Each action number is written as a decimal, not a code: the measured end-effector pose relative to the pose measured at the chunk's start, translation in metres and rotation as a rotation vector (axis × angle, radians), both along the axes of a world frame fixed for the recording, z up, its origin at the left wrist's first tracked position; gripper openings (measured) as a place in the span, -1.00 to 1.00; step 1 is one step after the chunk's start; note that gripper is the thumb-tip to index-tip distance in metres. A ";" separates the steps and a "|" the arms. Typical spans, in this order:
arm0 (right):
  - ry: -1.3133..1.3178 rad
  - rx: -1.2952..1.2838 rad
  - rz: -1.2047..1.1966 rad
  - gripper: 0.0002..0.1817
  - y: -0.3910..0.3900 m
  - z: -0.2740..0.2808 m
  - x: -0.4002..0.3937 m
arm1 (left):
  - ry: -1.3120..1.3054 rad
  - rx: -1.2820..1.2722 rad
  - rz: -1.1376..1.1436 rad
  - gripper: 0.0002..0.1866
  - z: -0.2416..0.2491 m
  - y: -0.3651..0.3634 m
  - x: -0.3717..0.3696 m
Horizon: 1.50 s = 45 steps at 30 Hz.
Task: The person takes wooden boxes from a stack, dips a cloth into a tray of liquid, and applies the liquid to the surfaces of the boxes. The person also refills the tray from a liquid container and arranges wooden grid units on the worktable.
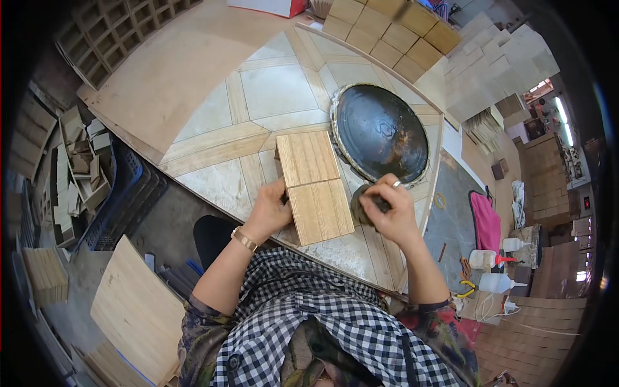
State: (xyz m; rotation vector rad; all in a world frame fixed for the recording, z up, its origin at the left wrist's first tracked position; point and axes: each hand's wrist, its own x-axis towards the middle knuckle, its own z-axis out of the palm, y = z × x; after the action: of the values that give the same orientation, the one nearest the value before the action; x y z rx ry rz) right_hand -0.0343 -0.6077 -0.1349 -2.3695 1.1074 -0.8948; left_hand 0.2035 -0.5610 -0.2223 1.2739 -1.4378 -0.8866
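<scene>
My left hand (269, 211) steadying the wood panel (314, 186) near the table's (219, 180) front edge, right hand (389, 211) closed around a dark pad (362, 205), beside the panel's right edge

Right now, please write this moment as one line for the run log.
left hand: steadies wooden panel at its left edge | right hand: grips dark pad beside panel's right edge | black round plate: behind, on tabletop

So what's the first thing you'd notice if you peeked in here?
Probably the big round black pan, shiny, lying on the tiled table just right of the middle. In front of it, the left hand steadies two joined wooden boards, and the right hand presses a dark pad against their edge.
</scene>
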 end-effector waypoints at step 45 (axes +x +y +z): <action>0.126 -0.149 0.266 -0.86 0.012 0.099 0.126 | 1.145 0.071 0.163 -0.86 0.050 -0.010 -0.030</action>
State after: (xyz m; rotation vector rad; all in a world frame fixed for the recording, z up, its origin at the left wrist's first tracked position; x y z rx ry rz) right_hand 0.0912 -0.5962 -0.0356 -2.6484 0.7657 -0.7660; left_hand 0.1737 -0.5706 -0.1727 0.6651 -0.3885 -1.2526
